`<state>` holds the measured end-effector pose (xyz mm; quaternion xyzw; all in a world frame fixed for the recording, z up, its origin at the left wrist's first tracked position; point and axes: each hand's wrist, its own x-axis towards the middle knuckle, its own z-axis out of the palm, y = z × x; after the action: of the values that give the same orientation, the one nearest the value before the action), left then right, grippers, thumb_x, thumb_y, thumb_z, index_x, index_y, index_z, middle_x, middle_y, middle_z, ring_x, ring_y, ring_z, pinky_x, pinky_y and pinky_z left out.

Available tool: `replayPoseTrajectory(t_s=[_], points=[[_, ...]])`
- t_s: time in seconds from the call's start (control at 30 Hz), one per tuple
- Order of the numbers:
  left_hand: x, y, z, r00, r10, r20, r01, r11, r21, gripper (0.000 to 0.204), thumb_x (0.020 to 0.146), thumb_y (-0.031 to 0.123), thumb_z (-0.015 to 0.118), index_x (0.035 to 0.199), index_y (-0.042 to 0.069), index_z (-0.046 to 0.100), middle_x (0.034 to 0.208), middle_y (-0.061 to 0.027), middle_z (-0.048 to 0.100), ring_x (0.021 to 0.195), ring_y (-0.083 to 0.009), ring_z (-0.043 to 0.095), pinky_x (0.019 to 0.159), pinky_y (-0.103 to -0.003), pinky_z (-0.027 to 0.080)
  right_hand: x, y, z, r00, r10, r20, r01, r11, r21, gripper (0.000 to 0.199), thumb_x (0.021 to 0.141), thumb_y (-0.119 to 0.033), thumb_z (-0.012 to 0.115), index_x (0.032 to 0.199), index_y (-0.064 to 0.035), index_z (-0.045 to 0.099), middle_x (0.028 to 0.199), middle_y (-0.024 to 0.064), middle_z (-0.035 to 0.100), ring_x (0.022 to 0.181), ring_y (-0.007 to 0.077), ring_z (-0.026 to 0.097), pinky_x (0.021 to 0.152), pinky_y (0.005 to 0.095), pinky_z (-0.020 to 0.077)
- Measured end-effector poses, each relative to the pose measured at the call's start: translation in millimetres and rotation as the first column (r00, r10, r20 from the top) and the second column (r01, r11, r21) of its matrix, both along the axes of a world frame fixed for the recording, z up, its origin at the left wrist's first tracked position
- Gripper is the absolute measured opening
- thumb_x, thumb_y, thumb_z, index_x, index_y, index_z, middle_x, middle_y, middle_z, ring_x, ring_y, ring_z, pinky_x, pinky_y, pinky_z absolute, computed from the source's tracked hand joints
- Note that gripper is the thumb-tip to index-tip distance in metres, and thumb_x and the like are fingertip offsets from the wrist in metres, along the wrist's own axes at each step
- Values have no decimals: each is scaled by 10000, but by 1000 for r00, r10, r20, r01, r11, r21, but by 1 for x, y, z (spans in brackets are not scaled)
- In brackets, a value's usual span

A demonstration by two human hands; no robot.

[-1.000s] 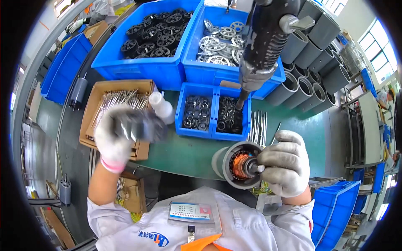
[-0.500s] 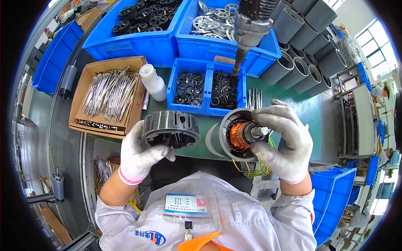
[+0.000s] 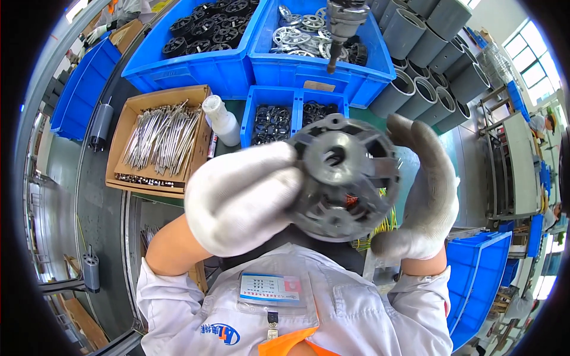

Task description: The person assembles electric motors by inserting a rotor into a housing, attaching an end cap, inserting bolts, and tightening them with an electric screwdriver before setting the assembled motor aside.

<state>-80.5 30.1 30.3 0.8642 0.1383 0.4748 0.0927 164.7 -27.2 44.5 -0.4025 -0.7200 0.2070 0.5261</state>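
Observation:
My left hand (image 3: 243,196), in a white glove, grips a dark round motor end cover (image 3: 335,155) by its left side. The cover has a central hub and spoked openings, and it is slightly blurred. Through its gaps a bit of the copper winding (image 3: 351,200) shows. The rest of the motor and its grey housing are hidden behind the cover. To the right of the cover, my right hand (image 3: 432,190) is open, thumb and fingers apart in a curve, with nothing visible in it. Yellow-green wires (image 3: 389,221) hang between the cover and that hand.
Ahead stand blue bins of black covers (image 3: 205,32) and silver discs (image 3: 297,38), with smaller bins of rings (image 3: 270,121) nearer. A power tool (image 3: 341,35) hangs above. Left are a carton of metal rods (image 3: 160,136) and a white bottle (image 3: 221,121); right, grey cylinders (image 3: 415,89).
My left hand has carried the end cover rightward and turned it, now in front of the motor. My right hand has come off the motor and moved slightly right. The hanging tool appears higher.

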Motion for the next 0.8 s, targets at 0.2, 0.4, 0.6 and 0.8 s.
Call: replayPoseTrajectory(t_s=[0.2, 0.4, 0.6, 0.8], points=[[31, 3, 2, 997, -60, 46, 52, 984, 168, 424, 608, -29, 637, 1031, -14, 607, 1023, -203, 573, 795, -297, 628, 634, -357, 526, 2, 1, -6, 997, 82, -11, -82, 991, -105, 1070, 445, -345, 903, 1301, 60, 404, 1272, 219, 490, 1167, 323, 510, 988, 399, 409], [27, 5, -14, 950, -241, 196, 304, 851, -428, 635, 671, 171, 733, 1237, -14, 515, 1267, -262, 465, 1142, -351, 525, 953, -403, 435, 1, -2, -27, 983, 89, -159, -131, 951, -279, 1074, 459, -388, 892, 1304, 58, 402, 1272, 219, 492, 1162, 328, 512, 990, 399, 401], [34, 7, -31, 951, -272, 144, 308, 822, -479, 771, 643, 319, 802, 1279, 10, 493, 1322, -263, 433, 1173, -385, 503, 968, -405, 420, 3, 1, -27, 993, 76, 92, -54, 973, -225, 1032, 464, -416, 869, 1282, 36, 433, 1258, 220, 504, 1168, 382, 486, 1013, 451, 350], [40, 2, -36, 938, -259, 229, 338, 829, -446, 757, 642, 267, 789, 1269, -23, 481, 1318, -279, 429, 1177, -382, 504, 965, -401, 425, -3, -2, -34, 996, 55, 63, -47, 990, -133, 989, 511, -435, 841, 1274, 43, 431, 1259, 239, 500, 1144, 395, 504, 994, 460, 369]])
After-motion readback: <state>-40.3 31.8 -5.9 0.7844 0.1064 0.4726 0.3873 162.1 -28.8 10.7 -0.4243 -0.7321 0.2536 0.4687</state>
